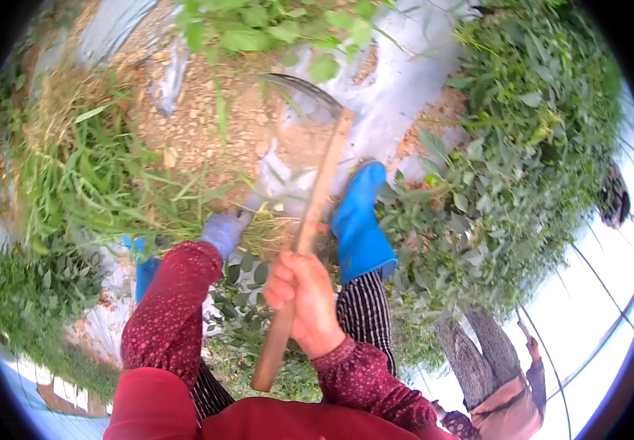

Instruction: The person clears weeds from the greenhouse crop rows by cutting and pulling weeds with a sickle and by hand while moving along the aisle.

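My right hand, bare, is closed around the wooden handle of a sickle. Its curved metal blade is at the far end, pointing left above soil and plastic film. My left hand wears a pale purple glove and is low among long green grass. Its fingers look closed on the stems, with blades spreading to the left and cut-looking stalks to the right. Blur hides the exact grip.
Blue rubber boots stand on torn silvery mulch film and crumbly brown soil. Dense leafy crop plants line the right side, with more leafy plants at left. Another person is at the lower right, near the translucent greenhouse wall.
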Demonstrator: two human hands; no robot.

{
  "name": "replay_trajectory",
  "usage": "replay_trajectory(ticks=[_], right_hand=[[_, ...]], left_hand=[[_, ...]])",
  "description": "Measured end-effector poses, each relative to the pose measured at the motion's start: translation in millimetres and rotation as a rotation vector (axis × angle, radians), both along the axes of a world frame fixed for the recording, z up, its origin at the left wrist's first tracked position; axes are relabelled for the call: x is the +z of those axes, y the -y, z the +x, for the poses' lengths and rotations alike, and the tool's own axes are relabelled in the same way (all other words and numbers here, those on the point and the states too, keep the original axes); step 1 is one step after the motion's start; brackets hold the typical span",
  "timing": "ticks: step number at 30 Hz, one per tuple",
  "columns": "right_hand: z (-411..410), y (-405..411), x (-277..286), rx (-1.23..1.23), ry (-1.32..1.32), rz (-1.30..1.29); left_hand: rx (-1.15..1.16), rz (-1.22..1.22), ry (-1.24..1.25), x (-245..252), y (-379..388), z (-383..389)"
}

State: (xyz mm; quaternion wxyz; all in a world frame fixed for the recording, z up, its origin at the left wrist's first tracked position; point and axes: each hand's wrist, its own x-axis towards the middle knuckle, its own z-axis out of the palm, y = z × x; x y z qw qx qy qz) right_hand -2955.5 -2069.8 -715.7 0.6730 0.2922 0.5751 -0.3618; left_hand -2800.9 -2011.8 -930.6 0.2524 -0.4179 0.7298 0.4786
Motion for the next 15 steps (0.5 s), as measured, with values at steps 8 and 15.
replay_trajectory(ticks=[8, 15], right_hand=[[6, -3, 4, -0.017, 0.048, -0.013], [4, -6, 0, -0.037, 0.026, -0.027]], left_hand=[[0.269, 0.081, 0.191, -6, -27, -3], [0.357, 0.378, 0.323, 3, 14, -24]])
